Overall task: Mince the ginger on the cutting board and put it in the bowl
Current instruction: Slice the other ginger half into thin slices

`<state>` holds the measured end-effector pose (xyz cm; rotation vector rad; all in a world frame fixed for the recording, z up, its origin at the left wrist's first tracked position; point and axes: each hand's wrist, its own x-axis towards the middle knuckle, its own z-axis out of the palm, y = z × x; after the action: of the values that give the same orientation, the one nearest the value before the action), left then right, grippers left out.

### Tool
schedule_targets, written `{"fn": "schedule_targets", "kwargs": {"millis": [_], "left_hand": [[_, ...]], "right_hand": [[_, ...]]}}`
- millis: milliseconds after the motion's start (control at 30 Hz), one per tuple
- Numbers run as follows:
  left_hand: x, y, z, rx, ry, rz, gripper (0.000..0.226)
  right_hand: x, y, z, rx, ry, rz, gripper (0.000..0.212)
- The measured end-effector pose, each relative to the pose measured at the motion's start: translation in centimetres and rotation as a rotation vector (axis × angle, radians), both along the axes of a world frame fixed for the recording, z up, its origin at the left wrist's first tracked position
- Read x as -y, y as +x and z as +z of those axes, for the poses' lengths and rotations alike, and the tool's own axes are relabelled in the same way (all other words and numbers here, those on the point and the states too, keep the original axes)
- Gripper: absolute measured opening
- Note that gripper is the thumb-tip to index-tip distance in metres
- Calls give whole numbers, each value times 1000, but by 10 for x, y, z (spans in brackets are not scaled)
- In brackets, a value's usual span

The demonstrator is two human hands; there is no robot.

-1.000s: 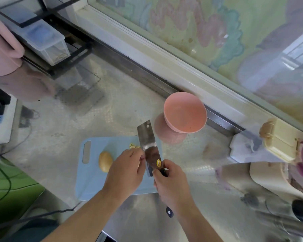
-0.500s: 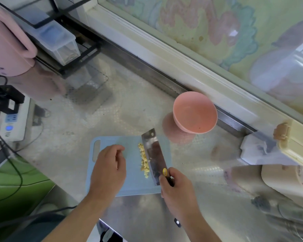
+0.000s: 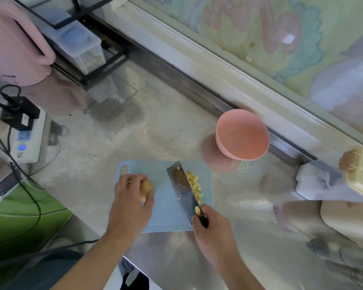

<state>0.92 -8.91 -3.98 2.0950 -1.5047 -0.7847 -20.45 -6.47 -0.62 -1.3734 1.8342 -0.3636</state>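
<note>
surroundings: pink kettle and clear container far behind-left of cutting board; power strip left of it; nothing between board and bowl
left hand: on board's left part, fingers curled over whole ginger piece, gripping it
right hand: at board's near right corner, wrapped round cleaver handle; blade lies across board, angled away
minced ginger: small heap on board, touching blade's right side
bowl: pink, just behind-right of board, nothing visible inside
</note>
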Motion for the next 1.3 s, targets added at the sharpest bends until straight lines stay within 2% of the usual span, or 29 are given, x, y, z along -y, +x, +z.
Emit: {"fn": "schedule_targets", "kwargs": {"millis": [133, 267, 367, 533, 633, 733, 800, 933, 1033, 1167, 1300], "left_hand": [[-1, -7, 4, 35, -173, -37, 26], [5, -45, 19, -149, -225, -200, 14], [12, -71, 14, -203, -219, -273, 12], [13, -79, 3, -118, -110, -179, 10], [10, -76, 10, -136, -126, -173, 10], [7, -65, 21, -176, -134, -74, 11], [9, -51, 24, -169, -149, 46, 12], [12, -16, 13, -116, -122, 273, 18], [3, -2, 5, -116, -11, 279, 20], [-5, 4, 0, -125, 95, 266, 11], [-7, 4, 1, -198, 94, 267, 13]], "right_hand": [[9, -5, 6, 91, 50, -50, 26], [14, -10, 16, 119, 17, -67, 28], [17, -12, 21, 148, -8, -74, 30], [19, -24, 22, 130, 0, -126, 29], [18, -29, 21, 127, -6, -148, 36], [15, -31, 23, 119, -5, -158, 34], [10, -29, 26, 98, -14, -118, 32], [-2, -16, 22, 36, 16, 97, 32], [-8, -5, 14, 1, 58, 160, 31], [-9, 1, 7, -42, 57, 146, 24], [-3, 2, 10, -47, 34, 69, 25]]}}
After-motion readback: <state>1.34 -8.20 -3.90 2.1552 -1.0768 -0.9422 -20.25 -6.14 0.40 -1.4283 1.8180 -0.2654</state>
